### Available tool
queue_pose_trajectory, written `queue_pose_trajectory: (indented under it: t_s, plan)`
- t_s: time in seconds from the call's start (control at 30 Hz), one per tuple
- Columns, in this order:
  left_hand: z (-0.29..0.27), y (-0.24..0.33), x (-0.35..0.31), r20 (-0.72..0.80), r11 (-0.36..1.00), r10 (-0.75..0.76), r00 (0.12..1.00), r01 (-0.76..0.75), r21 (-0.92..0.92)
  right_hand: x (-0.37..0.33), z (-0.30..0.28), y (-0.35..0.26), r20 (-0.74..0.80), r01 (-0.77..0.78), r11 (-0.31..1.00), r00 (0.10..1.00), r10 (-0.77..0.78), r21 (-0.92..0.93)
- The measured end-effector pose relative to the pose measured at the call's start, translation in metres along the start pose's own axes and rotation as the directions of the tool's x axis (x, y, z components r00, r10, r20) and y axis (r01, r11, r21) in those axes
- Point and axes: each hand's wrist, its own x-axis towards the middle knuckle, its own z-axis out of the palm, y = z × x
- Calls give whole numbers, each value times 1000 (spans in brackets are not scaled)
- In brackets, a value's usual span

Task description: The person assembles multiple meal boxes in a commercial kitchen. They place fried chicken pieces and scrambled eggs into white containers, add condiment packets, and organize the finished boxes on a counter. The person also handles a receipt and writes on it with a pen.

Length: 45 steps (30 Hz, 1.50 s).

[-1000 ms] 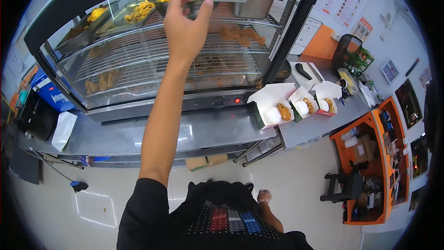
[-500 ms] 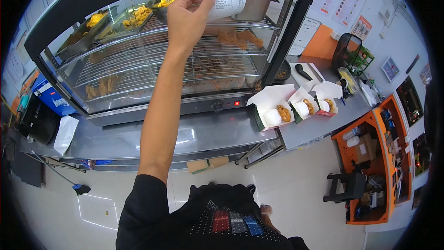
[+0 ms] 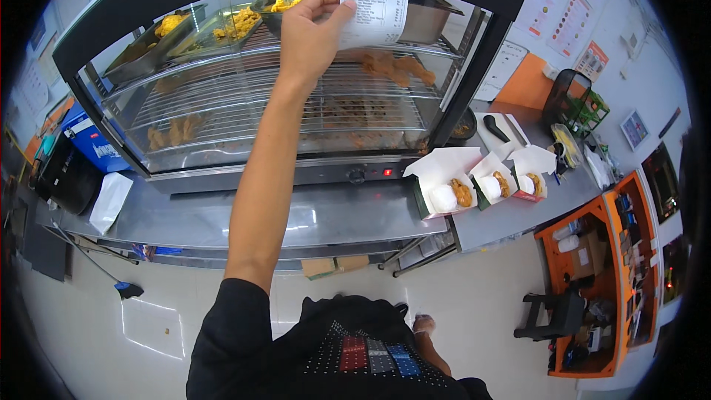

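My left hand (image 3: 312,35) is raised in front of the glass food warmer (image 3: 296,164). Its thumb and fingers pinch the left edge of a printed paper receipt (image 3: 376,7). My right hand (image 3: 424,324) hangs low beside my body, small in view, and its fingers are too unclear to read. Behind the glass, metal trays (image 3: 215,38) with yellow food stand on the upper level, and fried chicken pieces (image 3: 396,68) lie on the wire racks. Right of the warmer, several open white boxes (image 3: 444,170) hold rice and fried chicken.
The steel counter (image 3: 326,218) runs beneath the warmer. A white paper bag (image 3: 111,204) lies at its left end, near a blue box (image 3: 96,144). Black-handled tongs or a similar tool (image 3: 496,130) rest behind the food boxes. On the floor are a broom (image 3: 129,290) and a dark stool (image 3: 552,315).
The view has shifted slightly, so the warmer and boxes appear a little further right and lower. My left hand still grips the receipt, held up in much the same place.
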Motion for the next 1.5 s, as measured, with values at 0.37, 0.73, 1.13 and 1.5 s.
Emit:
queue_pose_trajectory:
  t_s: [0.37,0.73,1.13,1.5]
  plan:
    - [0,-8,2,-3,997,-13,1000,13,-77,-4,1,14,66,-70,995,996,65,76]
    - [1,-1,0,-6,996,-70,997,70,-51,27,-6,12,87,12,1000,996,-12,-7]
    - [-10,10,2,10,997,38,999,-39,68,49,-5,-2,180,47,994,983,-28,-102]
    - [-13,10,4,12,988,115,993,-116,106,49,11,1,133,21,1000,991,-18,-17]
